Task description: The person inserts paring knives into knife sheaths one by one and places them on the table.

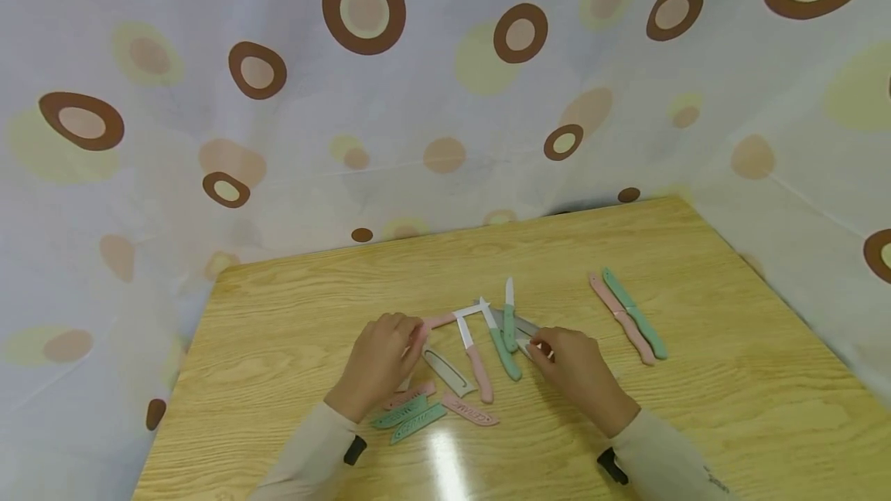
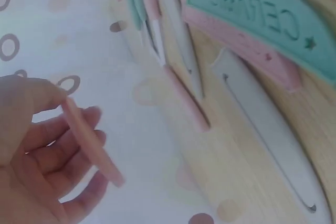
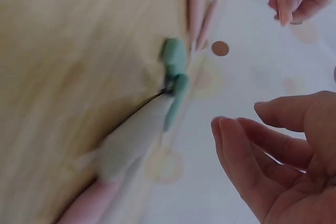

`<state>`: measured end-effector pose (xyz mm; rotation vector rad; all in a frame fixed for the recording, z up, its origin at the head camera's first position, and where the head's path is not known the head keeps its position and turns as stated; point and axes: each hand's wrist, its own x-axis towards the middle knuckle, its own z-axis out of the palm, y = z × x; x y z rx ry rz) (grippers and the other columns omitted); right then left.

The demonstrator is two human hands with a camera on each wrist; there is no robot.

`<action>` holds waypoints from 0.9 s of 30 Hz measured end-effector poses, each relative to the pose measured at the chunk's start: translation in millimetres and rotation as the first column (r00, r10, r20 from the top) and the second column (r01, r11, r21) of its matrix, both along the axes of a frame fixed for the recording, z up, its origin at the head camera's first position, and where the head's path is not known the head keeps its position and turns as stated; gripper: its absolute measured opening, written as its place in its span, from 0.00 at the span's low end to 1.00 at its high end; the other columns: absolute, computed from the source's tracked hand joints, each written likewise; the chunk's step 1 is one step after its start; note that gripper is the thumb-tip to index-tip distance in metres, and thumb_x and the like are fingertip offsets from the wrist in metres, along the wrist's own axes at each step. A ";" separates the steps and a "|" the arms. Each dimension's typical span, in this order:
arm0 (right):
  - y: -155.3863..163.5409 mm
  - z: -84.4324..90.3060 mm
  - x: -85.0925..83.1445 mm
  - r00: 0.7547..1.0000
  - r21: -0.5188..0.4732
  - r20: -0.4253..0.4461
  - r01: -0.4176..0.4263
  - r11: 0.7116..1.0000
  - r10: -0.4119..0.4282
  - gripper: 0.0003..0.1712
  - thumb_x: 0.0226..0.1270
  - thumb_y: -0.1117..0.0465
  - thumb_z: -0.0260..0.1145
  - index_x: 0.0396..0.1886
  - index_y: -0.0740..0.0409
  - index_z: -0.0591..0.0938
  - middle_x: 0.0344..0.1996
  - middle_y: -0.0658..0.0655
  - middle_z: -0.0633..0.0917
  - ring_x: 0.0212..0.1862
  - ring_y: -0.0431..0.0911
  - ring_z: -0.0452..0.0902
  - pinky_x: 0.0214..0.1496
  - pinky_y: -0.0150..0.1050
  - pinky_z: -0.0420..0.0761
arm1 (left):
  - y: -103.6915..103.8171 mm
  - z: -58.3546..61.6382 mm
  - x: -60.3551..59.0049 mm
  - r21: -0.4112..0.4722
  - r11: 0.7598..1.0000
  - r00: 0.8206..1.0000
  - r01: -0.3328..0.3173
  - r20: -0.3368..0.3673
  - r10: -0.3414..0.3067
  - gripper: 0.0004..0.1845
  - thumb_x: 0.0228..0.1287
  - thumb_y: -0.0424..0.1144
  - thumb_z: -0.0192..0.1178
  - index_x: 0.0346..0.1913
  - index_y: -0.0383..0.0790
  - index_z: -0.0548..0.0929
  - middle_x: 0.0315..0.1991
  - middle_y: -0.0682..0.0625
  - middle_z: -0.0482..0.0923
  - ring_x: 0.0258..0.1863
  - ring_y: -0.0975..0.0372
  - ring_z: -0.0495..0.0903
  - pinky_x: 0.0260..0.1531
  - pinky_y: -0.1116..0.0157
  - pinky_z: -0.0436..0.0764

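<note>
My left hand (image 1: pixel 379 362) pinches a pink knife sheath (image 2: pixel 94 145) between thumb and fingers, raised off the table and seen nearly edge-on. Just beyond it lies a pink knife (image 1: pixel 442 320) with a white blade. My right hand (image 1: pixel 574 366) is at the right end of the pile, fingers loosely bent, with a gap between thumb and fingertips (image 3: pixel 226 127) and nothing in it. Nearest to it are a green knife (image 1: pixel 510 327) and a pale grey handle (image 1: pixel 530 349), partly hidden by the fingers. Another green knife (image 1: pixel 506 354) and a pink knife (image 1: pixel 480 377) lie between the hands.
Green sheaths (image 1: pixel 418 422), a pink sheath (image 1: pixel 470 410) and a grey sheath (image 1: pixel 448 372) lie in front of the knives. Farther right, a sheathed pink knife (image 1: pixel 629 331) rests beside a sheathed green knife (image 1: pixel 643 327). A dotted cloth (image 1: pixel 418 99) hangs behind the wooden table (image 1: pixel 292 308).
</note>
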<state>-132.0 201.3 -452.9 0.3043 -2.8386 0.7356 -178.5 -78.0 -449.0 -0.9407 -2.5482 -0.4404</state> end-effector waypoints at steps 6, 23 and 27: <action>-34.8 8.2 -7.3 0.997 -0.022 0.074 -0.022 1.000 0.024 0.07 0.61 0.66 0.67 0.31 0.68 0.84 0.14 0.51 0.80 0.15 0.37 0.68 0.16 0.28 0.69 | -4.6 9.5 0.5 0.051 0.997 0.998 0.050 -0.041 -0.048 0.10 0.64 0.35 0.63 0.46 0.37 0.83 0.40 0.48 0.80 0.37 0.59 0.78 0.33 0.65 0.80; -82.2 -28.5 -16.0 0.985 0.138 0.166 -0.067 0.988 0.044 0.09 0.57 0.70 0.66 0.21 0.65 0.75 0.16 0.53 0.73 0.19 0.43 0.69 0.20 0.36 0.75 | -9.8 4.1 1.8 0.088 0.992 0.996 0.088 -0.017 -0.087 0.09 0.64 0.36 0.61 0.46 0.38 0.84 0.41 0.48 0.83 0.39 0.58 0.81 0.39 0.61 0.82; -85.4 -30.4 -14.7 0.988 0.140 0.154 -0.048 0.989 0.027 0.07 0.52 0.71 0.68 0.22 0.68 0.77 0.18 0.57 0.77 0.21 0.47 0.74 0.27 0.43 0.81 | -12.5 3.2 2.1 0.082 0.994 0.997 0.076 -0.005 -0.076 0.10 0.65 0.36 0.61 0.46 0.37 0.84 0.42 0.48 0.83 0.38 0.58 0.81 0.39 0.61 0.82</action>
